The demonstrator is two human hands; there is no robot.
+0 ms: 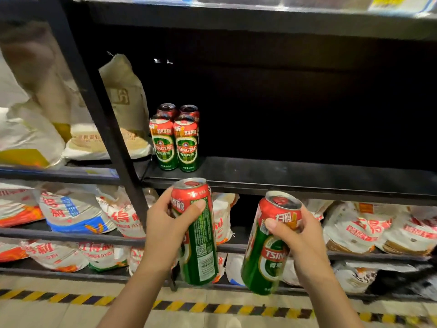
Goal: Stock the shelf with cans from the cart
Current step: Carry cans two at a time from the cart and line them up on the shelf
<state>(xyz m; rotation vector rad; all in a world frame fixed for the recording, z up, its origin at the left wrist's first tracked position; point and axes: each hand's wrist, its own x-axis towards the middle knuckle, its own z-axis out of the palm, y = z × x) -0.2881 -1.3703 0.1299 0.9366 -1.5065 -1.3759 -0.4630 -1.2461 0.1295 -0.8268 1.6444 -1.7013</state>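
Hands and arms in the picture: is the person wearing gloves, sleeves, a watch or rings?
No. The left hand and the right hand are both bare, with no gloves. No ring shows on the fingers in view and no watch or band on either wrist. Both forearms are uncovered right down to the bottom edge of the picture, so no sleeve shows. The fingernails look short and plain.

Two rear red-and-green beer cans on the black metal shelf: only dark tops show, bodies hidden behind the front pair. Shelf's back recess in deep shadow, nothing discernible. Left hand covers part of its tall green can's label; right hand hides the far side of the other green can. Upper-left tan sacks motion-blurred. Price tags at the top edge cut off, unreadable.
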